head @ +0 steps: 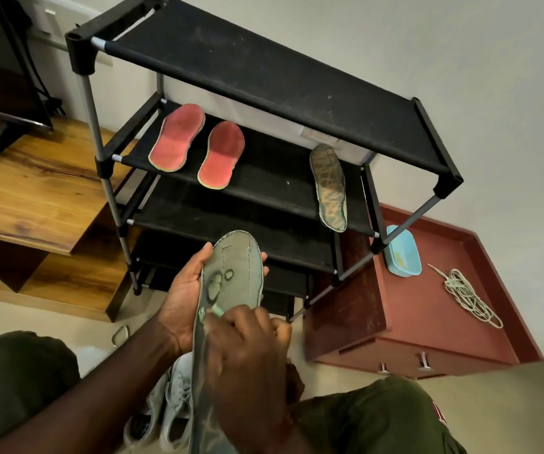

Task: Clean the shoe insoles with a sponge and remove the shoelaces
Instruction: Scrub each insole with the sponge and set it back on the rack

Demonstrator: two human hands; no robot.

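Head view. The left hand (184,290) grips the grey-green insole (236,273) from beneath, thumb on its left edge and fingertips showing past its right edge. The insole is held in the air in front of the shoe rack (264,77), toe end pointing away from the person, with dark wet-looking marks near its middle.

The right hand (247,352) is curled round a sponge (216,310), of which only a small pale green corner shows, and presses it onto the middle of the insole.

On the rack's second shelf lie two red insoles (177,137) side by side at the left. One patterned insole (328,186) lies at the right, its lower end overhanging the shelf's front edge.

To the right of the rack stands a red-brown cabinet (428,326). On its top sits a blue dish (403,252), partly behind a rack leg. The shoelaces (470,296) lie in a loose heap, apart from the dish.

A pair of pale sneakers (174,398) rests on the floor below the hands, between the person's knees.
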